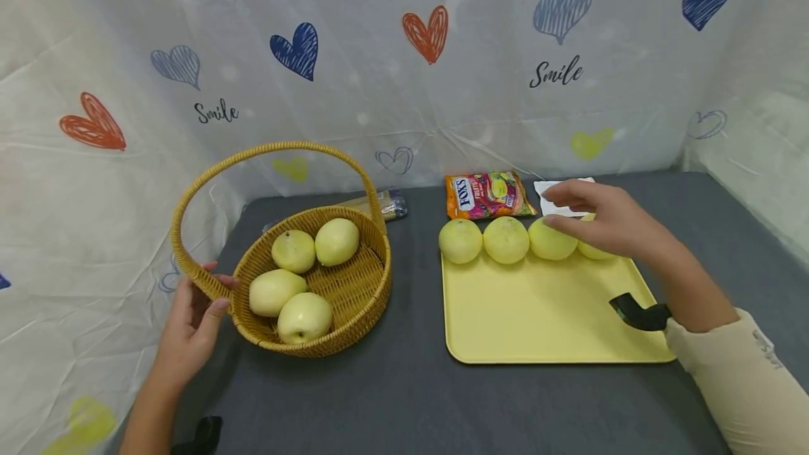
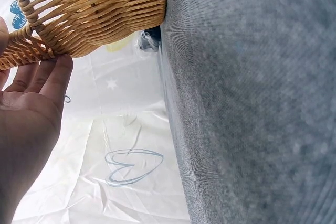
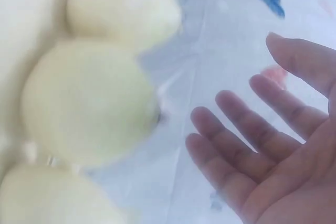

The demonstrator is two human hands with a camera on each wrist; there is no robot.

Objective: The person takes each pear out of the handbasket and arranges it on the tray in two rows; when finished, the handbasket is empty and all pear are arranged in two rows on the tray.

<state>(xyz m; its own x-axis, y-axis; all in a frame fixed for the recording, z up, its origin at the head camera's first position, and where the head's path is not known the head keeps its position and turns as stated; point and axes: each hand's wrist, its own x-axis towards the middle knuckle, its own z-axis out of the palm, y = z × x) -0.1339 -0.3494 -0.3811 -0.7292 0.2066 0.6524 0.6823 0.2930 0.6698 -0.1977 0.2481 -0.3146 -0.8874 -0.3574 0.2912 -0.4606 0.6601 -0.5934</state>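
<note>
My left hand (image 1: 191,328) grips the base of the handle (image 1: 208,282) on a yellow-brown wicker basket (image 1: 357,334). Several pale yellow-green fruits (image 1: 305,318), apple-like in shape, lie in the basket's left and back parts. In the left wrist view, fingers (image 2: 56,80) press against the woven side below the rim. Above the back right of a yellow tray (image 1: 543,318) hovers my right hand (image 1: 609,222), holding nothing. Beneath and beside it, several round yellow-green fruits (image 1: 505,240) form a row along the tray's back edge. The right wrist view shows its fingers spread apart from a fruit (image 3: 89,103).
Behind the tray lie an orange and pink candy bag (image 1: 489,195) and a white paper-like piece (image 1: 548,189). A clear-wrapped packet (image 1: 393,205) sits partly hidden behind the basket. A white printed curtain (image 1: 354,104) borders the grey tabletop (image 1: 404,399).
</note>
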